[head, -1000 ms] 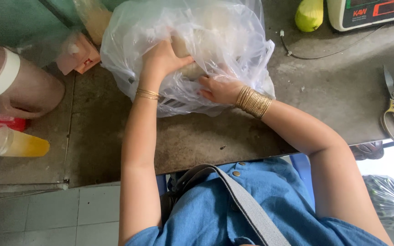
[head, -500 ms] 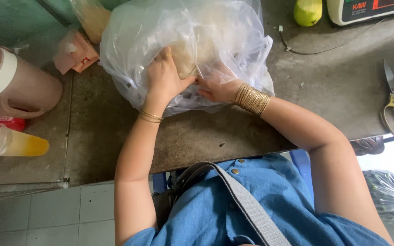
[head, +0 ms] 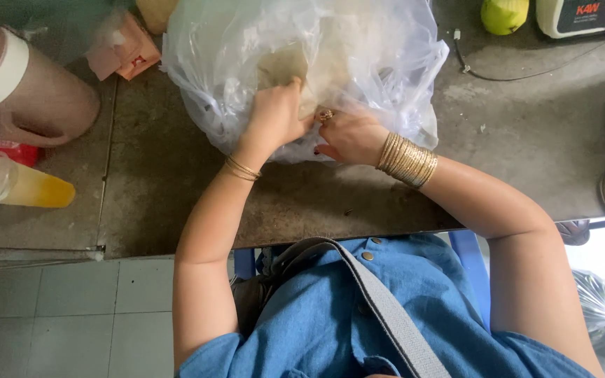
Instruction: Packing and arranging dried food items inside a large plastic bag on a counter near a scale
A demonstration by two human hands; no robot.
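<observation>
Plastic bag [head: 302, 63]: both hands have closed together at its front

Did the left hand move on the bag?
Yes. The left hand slid down the bag toward the near table edge, closer to the right hand.

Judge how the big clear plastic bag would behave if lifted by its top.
The clear plastic bag is thin and crumpled, so it would probably sag and shift. Its pale contents bulge wide, suggesting some weight. Both hands, left hand and right hand, press its front.

Both hands [head: 316, 126] on clear plastic bag [head: 358, 49]
</observation>
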